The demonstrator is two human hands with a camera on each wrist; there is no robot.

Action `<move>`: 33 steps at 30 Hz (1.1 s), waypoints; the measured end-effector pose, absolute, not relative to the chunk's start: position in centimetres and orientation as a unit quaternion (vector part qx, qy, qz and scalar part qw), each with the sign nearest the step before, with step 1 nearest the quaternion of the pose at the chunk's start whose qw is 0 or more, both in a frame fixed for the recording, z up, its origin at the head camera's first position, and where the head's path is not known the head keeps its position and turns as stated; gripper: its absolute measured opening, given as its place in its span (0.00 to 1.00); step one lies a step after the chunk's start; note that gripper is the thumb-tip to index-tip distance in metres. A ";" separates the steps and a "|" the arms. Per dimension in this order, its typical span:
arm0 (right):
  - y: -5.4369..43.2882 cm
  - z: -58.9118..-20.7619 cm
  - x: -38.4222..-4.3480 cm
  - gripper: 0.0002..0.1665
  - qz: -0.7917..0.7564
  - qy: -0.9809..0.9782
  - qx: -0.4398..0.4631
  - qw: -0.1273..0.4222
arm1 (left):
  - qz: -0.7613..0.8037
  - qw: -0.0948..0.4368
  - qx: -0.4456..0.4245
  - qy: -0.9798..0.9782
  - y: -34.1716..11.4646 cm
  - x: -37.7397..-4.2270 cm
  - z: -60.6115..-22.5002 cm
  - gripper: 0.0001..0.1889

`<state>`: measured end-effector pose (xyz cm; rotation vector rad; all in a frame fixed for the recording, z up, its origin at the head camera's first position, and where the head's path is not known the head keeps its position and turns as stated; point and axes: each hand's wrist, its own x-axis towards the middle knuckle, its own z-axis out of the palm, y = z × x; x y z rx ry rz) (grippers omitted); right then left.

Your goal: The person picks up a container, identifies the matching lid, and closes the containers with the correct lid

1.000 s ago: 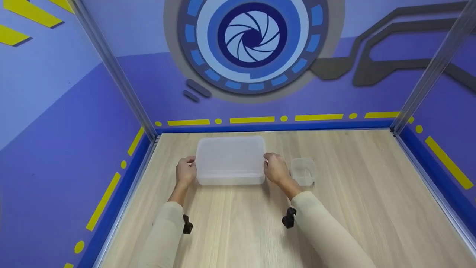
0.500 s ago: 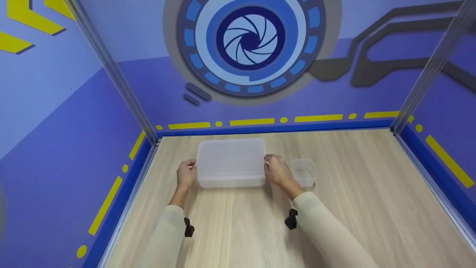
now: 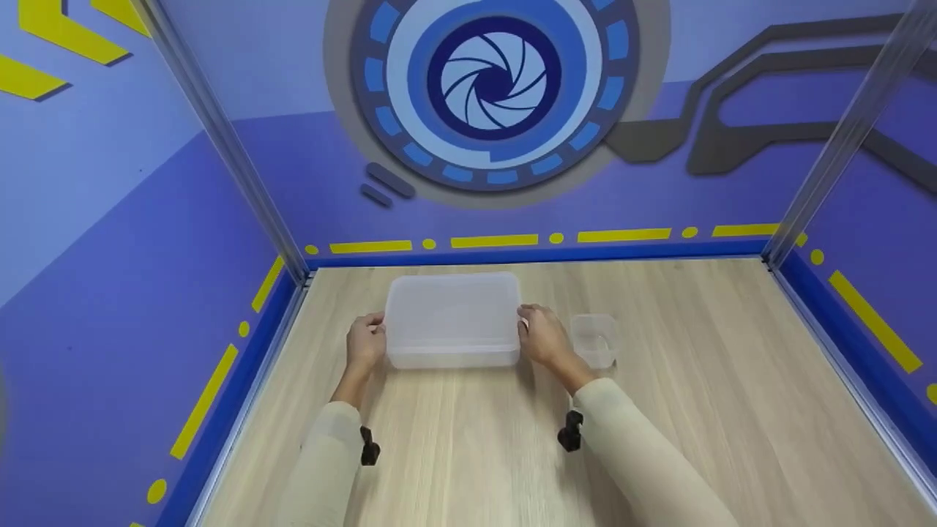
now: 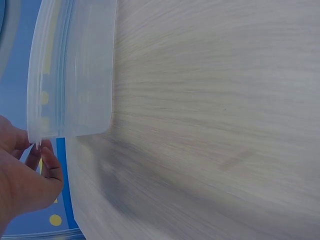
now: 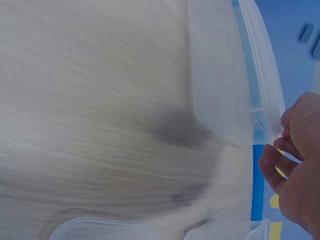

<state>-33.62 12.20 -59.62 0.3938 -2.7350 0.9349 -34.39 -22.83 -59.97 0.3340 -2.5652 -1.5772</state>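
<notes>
Blue-purple printed walls (image 3: 293, 157) around a wood-grain bench (image 3: 454, 454); translucent lidded box (image 3: 452, 315) towards its back.
Head view: left hand (image 3: 364, 342) and right hand (image 3: 544, 338) hold the box's short ends; small clear tub (image 3: 596, 340) just beside the right; left wrist view: thumb and fingertips pinch the lid's rim, barely parted; right wrist view: fingertips pinch the opposite rim, lower fingers bent.

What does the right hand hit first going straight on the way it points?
The lid of the large box, at its right edge; the right hand appears to pinch it there, with no visible gap, though depth is uncertain.
</notes>
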 end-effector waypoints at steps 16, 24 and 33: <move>12.5 -59.3 -33.3 0.20 0.300 -0.939 0.140 0.089 | -0.473 0.068 0.113 -0.871 -22.1 -34.1 -60.0 0.19; 14.2 -58.0 -33.0 0.30 0.338 -0.926 0.171 0.002 | -0.499 0.034 0.118 -0.858 -22.5 -35.0 -58.8 0.20; 17.3 -56.1 -31.8 0.46 0.331 -0.918 0.214 -0.049 | -0.397 0.072 0.040 -0.914 -21.9 -34.8 -56.5 0.34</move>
